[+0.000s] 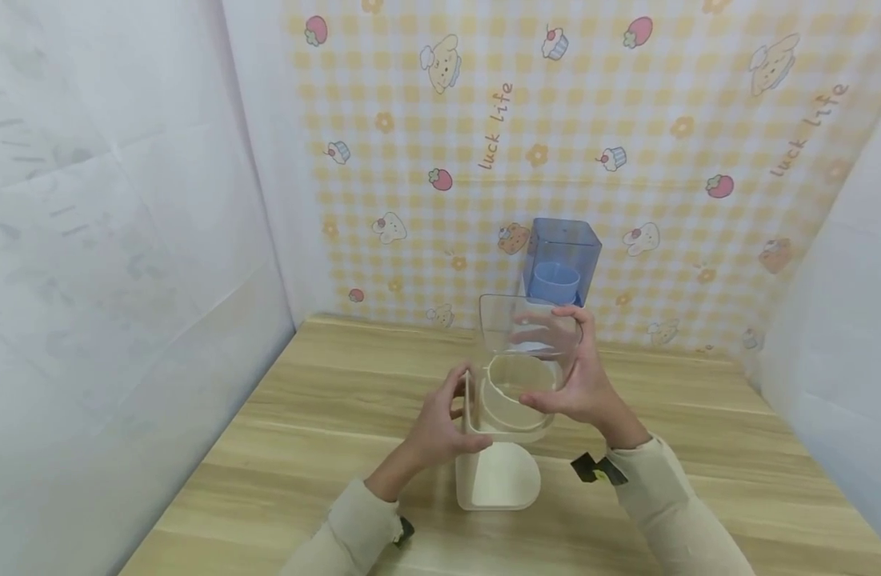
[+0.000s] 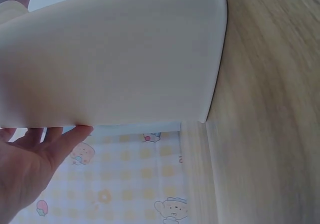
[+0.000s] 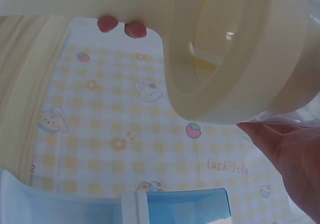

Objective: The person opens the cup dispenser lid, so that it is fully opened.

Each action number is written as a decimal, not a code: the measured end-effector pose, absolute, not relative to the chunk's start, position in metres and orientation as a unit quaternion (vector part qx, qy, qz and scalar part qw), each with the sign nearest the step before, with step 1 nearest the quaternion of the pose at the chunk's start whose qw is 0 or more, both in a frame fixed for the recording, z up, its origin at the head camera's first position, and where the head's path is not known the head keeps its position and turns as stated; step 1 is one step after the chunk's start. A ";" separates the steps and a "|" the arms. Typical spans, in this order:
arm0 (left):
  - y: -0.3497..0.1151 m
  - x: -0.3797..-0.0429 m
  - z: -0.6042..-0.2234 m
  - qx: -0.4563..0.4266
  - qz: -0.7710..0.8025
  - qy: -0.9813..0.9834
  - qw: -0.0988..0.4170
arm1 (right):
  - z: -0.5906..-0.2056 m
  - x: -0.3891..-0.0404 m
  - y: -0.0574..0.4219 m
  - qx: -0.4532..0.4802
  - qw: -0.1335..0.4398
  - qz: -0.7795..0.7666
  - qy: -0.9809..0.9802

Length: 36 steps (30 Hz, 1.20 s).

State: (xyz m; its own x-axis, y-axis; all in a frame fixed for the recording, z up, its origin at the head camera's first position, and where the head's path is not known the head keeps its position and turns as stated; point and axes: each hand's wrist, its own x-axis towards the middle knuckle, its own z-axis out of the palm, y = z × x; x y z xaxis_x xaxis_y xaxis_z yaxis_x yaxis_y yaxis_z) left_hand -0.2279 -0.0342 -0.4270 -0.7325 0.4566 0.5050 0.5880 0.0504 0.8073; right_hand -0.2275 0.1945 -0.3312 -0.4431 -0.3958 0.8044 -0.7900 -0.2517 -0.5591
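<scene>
A cream-coloured stand rises from a flat rounded foot on the wooden table, with a round cup-like holder in its upper part. A clear plastic cover sits over that upper part. My left hand grips the stand's left side, thumb in front and fingers behind. In the left wrist view, its fingers lie along the edge of the smooth back panel. My right hand holds the cover's right side, the fingers behind it showing through and the thumb at the front. The right wrist view shows the holder's underside ring from below.
Behind the stand is a similar unit with a translucent blue cover and a blue round holder inside. A yellow checked cloth hangs at the back, and a white sheet borders the left. Wooden tabletop extends around the stand.
</scene>
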 end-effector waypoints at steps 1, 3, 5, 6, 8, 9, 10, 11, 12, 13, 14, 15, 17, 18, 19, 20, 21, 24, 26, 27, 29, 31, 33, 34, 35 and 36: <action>-0.034 -0.228 -0.427 -0.361 -0.589 -0.721 0.059 | -0.331 -0.228 0.194 0.504 0.162 0.611 -0.589; -0.033 -0.228 -0.428 -0.362 -0.589 -0.720 0.065 | -0.331 -0.228 0.194 0.506 0.168 0.609 -0.588; -0.033 -0.228 -0.428 -0.360 -0.589 -0.721 0.068 | -0.331 -0.228 0.193 0.508 0.177 0.604 -0.589; -0.034 -0.228 -0.428 -0.359 -0.590 -0.720 0.068 | -0.331 -0.228 0.192 0.509 0.182 0.601 -0.588; -0.034 -0.228 -0.428 -0.358 -0.591 -0.719 0.067 | -0.332 -0.227 0.192 0.509 0.193 0.594 -0.592; -0.034 -0.228 -0.429 -0.358 -0.592 -0.719 0.067 | -0.332 -0.227 0.192 0.509 0.199 0.592 -0.592; -0.034 -0.229 -0.429 -0.358 -0.592 -0.719 0.066 | -0.332 -0.227 0.192 0.509 0.204 0.589 -0.593; -0.034 -0.229 -0.429 -0.360 -0.592 -0.718 0.066 | -0.332 -0.227 0.192 0.509 0.209 0.586 -0.595; -0.035 -0.229 -0.429 -0.362 -0.592 -0.717 0.065 | -0.333 -0.227 0.192 0.508 0.216 0.581 -0.599; -0.035 -0.229 -0.429 -0.363 -0.593 -0.716 0.065 | -0.333 -0.227 0.192 0.505 0.225 0.573 -0.605; -0.035 -0.229 -0.428 -0.365 -0.592 -0.715 0.065 | -0.333 -0.227 0.192 0.501 0.233 0.567 -0.610; -0.036 -0.229 -0.428 -0.368 -0.591 -0.715 0.065 | -0.333 -0.227 0.191 0.501 0.237 0.566 -0.611; -0.036 -0.230 -0.429 -0.376 -0.590 -0.712 0.065 | -0.334 -0.227 0.191 0.503 0.232 0.573 -0.604; -0.036 -0.230 -0.429 -0.378 -0.589 -0.711 0.066 | -0.334 -0.227 0.190 0.505 0.228 0.579 -0.599; -0.036 -0.230 -0.430 -0.381 -0.588 -0.710 0.066 | -0.335 -0.226 0.190 0.507 0.223 0.586 -0.591; -0.035 -0.230 -0.430 -0.384 -0.588 -0.709 0.066 | -0.335 -0.226 0.189 0.511 0.214 0.597 -0.581; -0.035 -0.230 -0.430 -0.386 -0.588 -0.708 0.066 | -0.335 -0.226 0.189 0.513 0.207 0.606 -0.572; -0.035 -0.230 -0.431 -0.387 -0.592 -0.704 0.067 | -0.336 -0.225 0.187 0.511 0.206 0.615 -0.564; -0.034 -0.231 -0.431 -0.387 -0.595 -0.701 0.067 | -0.336 -0.225 0.187 0.507 0.208 0.618 -0.564; -0.034 -0.231 -0.432 -0.388 -0.595 -0.700 0.069 | -0.336 -0.224 0.187 0.504 0.208 0.620 -0.564; -0.034 -0.231 -0.432 -0.388 -0.597 -0.699 0.069 | -0.335 -0.224 0.187 0.498 0.207 0.626 -0.563; -0.033 -0.232 -0.432 -0.387 -0.598 -0.698 0.069 | -0.334 -0.224 0.188 0.490 0.202 0.633 -0.564; -0.033 -0.232 -0.433 -0.385 -0.602 -0.696 0.071 | -0.333 -0.224 0.187 0.478 0.194 0.640 -0.569; -0.034 -0.232 -0.434 -0.383 -0.604 -0.695 0.073 | -0.333 -0.224 0.187 0.472 0.189 0.643 -0.572; -0.034 -0.232 -0.434 -0.381 -0.606 -0.695 0.075 | -0.333 -0.224 0.187 0.464 0.186 0.645 -0.578; -0.034 -0.232 -0.435 -0.379 -0.607 -0.695 0.075 | -0.333 -0.224 0.187 0.457 0.182 0.647 -0.582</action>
